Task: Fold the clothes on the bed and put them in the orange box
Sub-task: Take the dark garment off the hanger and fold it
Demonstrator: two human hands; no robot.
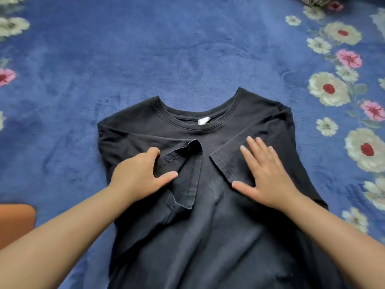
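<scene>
A black T-shirt (208,226) lies flat on the blue bed cover, collar away from me, with both sleeves folded inward over the chest. My left hand (139,176) holds the left sleeve (185,174) at its cuff; the fingers are tucked into the turned-up cuff and the thumb lies on top. My right hand (264,174) lies flat with spread, straight fingers on the folded right sleeve (233,157), pressing it down. A corner of the orange box (16,224) shows at the lower left edge, beside my left forearm.
The blue floral bed cover (187,49) stretches out beyond the shirt's collar and to both sides. A dark patterned object (314,1) peeks in at the top right edge.
</scene>
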